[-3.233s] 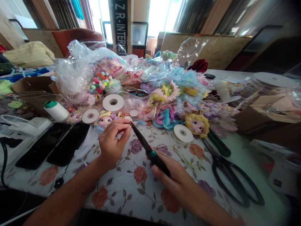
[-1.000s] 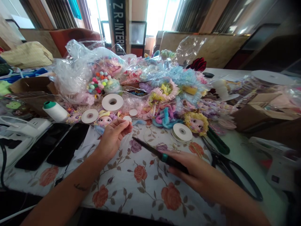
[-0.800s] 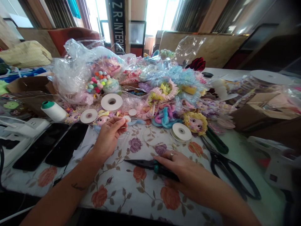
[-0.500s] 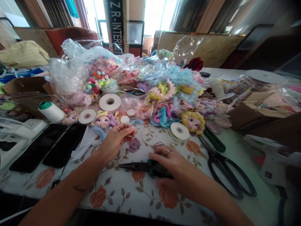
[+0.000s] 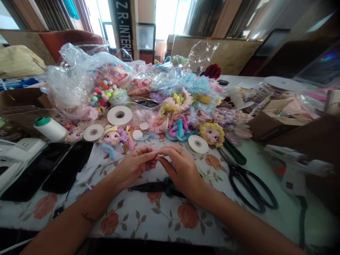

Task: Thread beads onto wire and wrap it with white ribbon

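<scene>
My left hand (image 5: 134, 166) and my right hand (image 5: 182, 170) meet fingertip to fingertip above the flowered tablecloth (image 5: 148, 212). Both pinch a tiny piece between them, too small to make out. The black pliers with a teal collar (image 5: 156, 186) lie flat on the cloth just under my hands, touched by neither. A ring shows on my right hand.
Large black scissors (image 5: 249, 187) lie to the right, a white glue gun (image 5: 294, 166) beyond them. Ribbon spools (image 5: 119, 115), doll heads (image 5: 211, 134), bagged pom-poms (image 5: 102, 94) and trims pile up behind. Two dark phones (image 5: 50, 168) and a thread cone (image 5: 50, 128) sit at left.
My right hand laid the pliers on the cloth, let go and rose to meet my left hand, which drew in toward the middle. The view shifted slightly right.
</scene>
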A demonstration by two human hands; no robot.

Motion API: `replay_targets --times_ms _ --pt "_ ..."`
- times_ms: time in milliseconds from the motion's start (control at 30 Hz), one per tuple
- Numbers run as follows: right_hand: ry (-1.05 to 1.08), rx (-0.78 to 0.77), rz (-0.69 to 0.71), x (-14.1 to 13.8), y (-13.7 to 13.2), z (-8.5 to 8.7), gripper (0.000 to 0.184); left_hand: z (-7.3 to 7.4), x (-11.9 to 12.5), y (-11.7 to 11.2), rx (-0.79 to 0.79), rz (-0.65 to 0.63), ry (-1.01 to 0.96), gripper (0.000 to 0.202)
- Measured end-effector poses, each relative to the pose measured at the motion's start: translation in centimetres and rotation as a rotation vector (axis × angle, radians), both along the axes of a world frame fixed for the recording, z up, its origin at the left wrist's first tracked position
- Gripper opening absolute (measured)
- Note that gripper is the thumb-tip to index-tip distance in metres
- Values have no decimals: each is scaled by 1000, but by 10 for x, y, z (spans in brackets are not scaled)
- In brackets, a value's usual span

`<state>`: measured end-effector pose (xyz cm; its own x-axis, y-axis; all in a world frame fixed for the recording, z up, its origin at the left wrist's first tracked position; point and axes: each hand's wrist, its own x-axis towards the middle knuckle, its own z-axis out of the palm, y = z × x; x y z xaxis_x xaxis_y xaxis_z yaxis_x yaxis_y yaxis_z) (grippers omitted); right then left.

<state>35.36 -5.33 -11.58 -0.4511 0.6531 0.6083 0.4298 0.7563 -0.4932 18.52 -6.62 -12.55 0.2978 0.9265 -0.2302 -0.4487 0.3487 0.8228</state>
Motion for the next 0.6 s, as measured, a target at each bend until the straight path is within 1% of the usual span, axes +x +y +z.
replay_targets --times_ms 67,133,267,367,433,467,533,600 --pt "-6 55 4 -1 1 -1 15 1 0 0 4 -4 -8 14" --pt "23 55 -22 -1 0 -4 15 3 1 0 6 -21 -6 13" --pt "92 -29 -69 1 -4 -7 10 4 3 -1 -5 -51 16 13" --pt "115 -102 -48 2 -7 -7 9 3 3 -2 9 -69 27 13" --pt "116 -128 -34 2 -8 -6 11 1 3 -2 47 -77 66 13" --pt "116 -138 -31 2 -8 -6 11 0 2 -2 79 -65 116 14" --pt "122 -157 -40 3 -8 -6 11 0 2 -3 190 -1 288 17" --pt "122 -177 -57 4 -7 -7 10 0 1 -3 375 104 515 20"
